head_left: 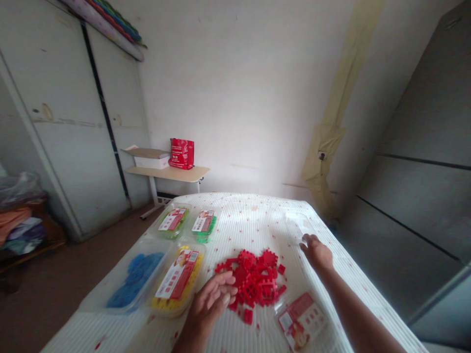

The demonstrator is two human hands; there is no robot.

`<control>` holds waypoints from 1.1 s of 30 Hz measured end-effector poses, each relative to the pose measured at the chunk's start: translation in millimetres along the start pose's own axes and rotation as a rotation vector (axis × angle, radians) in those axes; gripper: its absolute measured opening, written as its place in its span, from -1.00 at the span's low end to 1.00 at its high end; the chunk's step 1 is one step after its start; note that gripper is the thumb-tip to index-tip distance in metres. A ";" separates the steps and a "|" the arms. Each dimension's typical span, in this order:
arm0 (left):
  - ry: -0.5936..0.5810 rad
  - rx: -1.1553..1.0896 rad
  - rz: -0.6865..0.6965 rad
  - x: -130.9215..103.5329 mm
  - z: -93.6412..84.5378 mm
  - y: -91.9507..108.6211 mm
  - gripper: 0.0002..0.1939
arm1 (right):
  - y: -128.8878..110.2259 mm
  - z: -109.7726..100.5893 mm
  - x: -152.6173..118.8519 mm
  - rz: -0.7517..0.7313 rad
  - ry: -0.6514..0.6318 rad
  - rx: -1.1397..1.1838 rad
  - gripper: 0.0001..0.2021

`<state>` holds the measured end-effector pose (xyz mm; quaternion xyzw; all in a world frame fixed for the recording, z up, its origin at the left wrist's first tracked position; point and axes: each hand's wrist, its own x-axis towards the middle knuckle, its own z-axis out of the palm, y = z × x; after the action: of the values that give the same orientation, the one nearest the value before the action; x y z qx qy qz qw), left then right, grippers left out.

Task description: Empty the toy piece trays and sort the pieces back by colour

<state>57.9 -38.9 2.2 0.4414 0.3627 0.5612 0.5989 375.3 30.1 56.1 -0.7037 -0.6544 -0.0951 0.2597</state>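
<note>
My left hand point(213, 299) is at the left side of a heap of red toothed plastic building pieces point(257, 279), its fingers outstretched and apart. It holds nothing that I can see. My right hand point(318, 252) is farther out on the right, fingers loosely bent with the thumb apart from them. Its fingertips are at the near edge of a clear plastic box point(297, 225), which lies flat on the cloth; whether they touch it is hard to make out. Closer to me, right of the heap, lies a clear lid with a red and white label point(303, 323).
On the left of the table stand an open box of blue pieces point(136, 279), a labelled yellow box point(180, 279) and two green boxes point(172, 220). A ribbed white cloth point(243, 211) covers the table. Behind, a small desk point(172, 174) bears a red bag point(181, 154).
</note>
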 end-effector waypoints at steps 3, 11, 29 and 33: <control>-0.033 0.073 0.017 -6.2 2.6 6.0 -0.55 | -0.4 -4.4 -8.7 -0.012 -0.006 0.011 -0.70; -0.151 0.354 0.139 -18.5 9.6 18.4 -0.81 | 29.7 -11.0 -61.1 0.098 -0.348 0.184 -0.65; -0.042 0.585 0.275 -21.0 1.1 29.4 -0.89 | 49.5 -3.9 -93.5 0.077 -0.466 0.331 -0.83; -0.049 0.579 0.246 -23.7 0.3 28.5 -0.90 | 33.4 -22.6 -92.5 0.086 -0.362 0.355 -0.82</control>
<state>45.6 -63.0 27.5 0.6474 0.4367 0.4921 0.3847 400.7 -61.8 23.4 -0.6797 -0.6663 0.1601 0.2616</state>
